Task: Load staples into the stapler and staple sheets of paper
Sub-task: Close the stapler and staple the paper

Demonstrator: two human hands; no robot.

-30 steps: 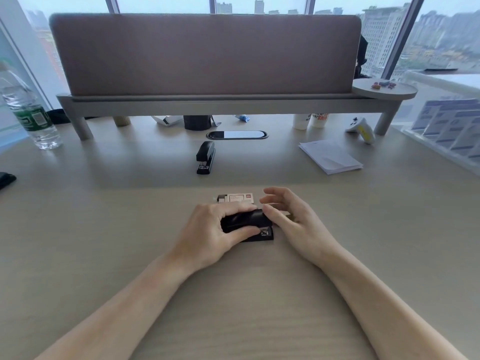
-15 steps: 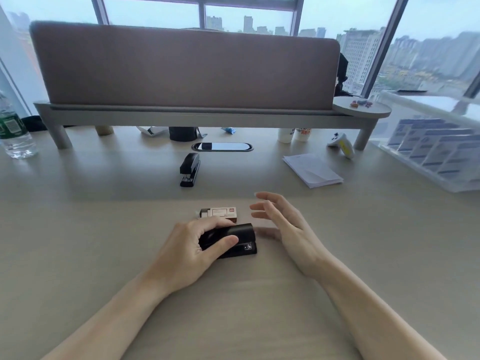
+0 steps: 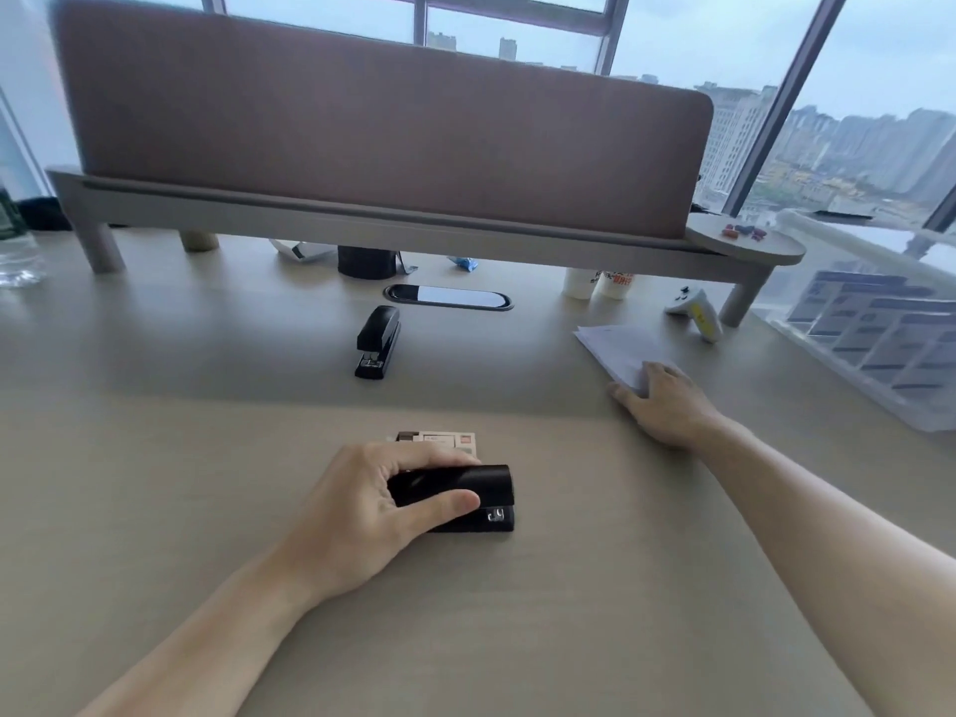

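A black stapler point(image 3: 483, 491) lies closed on the desk in front of me, and my left hand point(image 3: 383, 501) grips it with the thumb along its near side. Just behind it sits a small staple box point(image 3: 449, 440), partly hidden by my fingers. My right hand point(image 3: 665, 398) is stretched out to the right and rests on the near corner of a stack of white paper sheets point(image 3: 621, 346), fingers on top and thumb at the edge. A second black stapler point(image 3: 378, 341) lies farther back, untouched.
A padded divider on a raised shelf point(image 3: 393, 219) spans the back. Under it stand a black cup point(image 3: 364, 261), white cups point(image 3: 600, 284) and a cable port point(image 3: 447, 296). A white game controller point(image 3: 696, 307) and a clear tray point(image 3: 874, 344) sit right; a water bottle point(image 3: 13, 251) far left.
My right hand left the stapler and reached right and away onto the paper stack. My left hand stays on the stapler. The camera view tilted up and right.
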